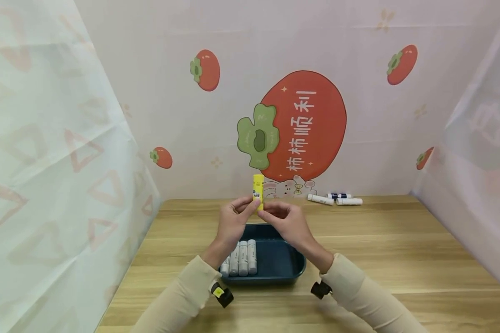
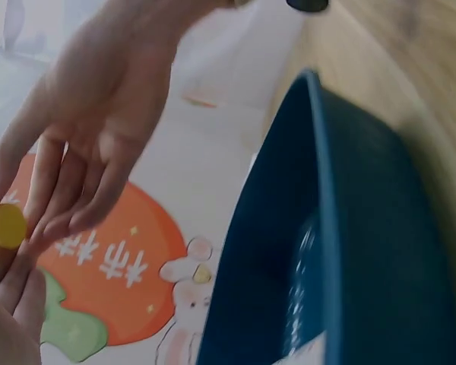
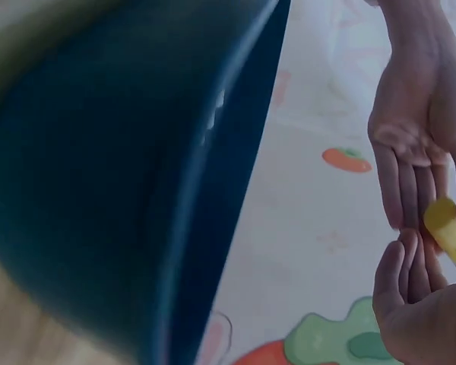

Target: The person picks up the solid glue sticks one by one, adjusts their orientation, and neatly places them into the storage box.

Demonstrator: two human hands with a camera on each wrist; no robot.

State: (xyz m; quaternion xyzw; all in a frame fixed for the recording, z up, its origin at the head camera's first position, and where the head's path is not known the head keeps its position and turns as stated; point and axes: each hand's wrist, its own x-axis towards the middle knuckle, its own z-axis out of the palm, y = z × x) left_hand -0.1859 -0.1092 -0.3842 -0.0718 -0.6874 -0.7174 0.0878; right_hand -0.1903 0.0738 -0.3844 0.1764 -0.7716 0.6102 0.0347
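A yellow glue stick [image 1: 258, 185] stands upright above the dark blue tray [image 1: 275, 279]. My left hand [image 1: 232, 224] pinches its lower half between thumb and fingers. At its bottom end my right hand [image 1: 290, 225] pinches it as well, fingertips close to those of the left. In the left wrist view the round yellow end [image 2: 5, 226] shows between the right thumb and fingers. The right wrist view has the glue stick [image 3: 447, 228] against the left hand's fingers. Several white glue sticks [image 1: 243, 259] lie side by side in the tray's left part, partly hidden by the left wrist.
At the back right of the wooden table [image 1: 379, 249] lie two white sticks [image 1: 349, 201] and a dark blue and white one [image 1: 339, 196]. A white sheet with printed persimmons [image 1: 312, 125] hangs behind the table, and printed sheets flank both sides.
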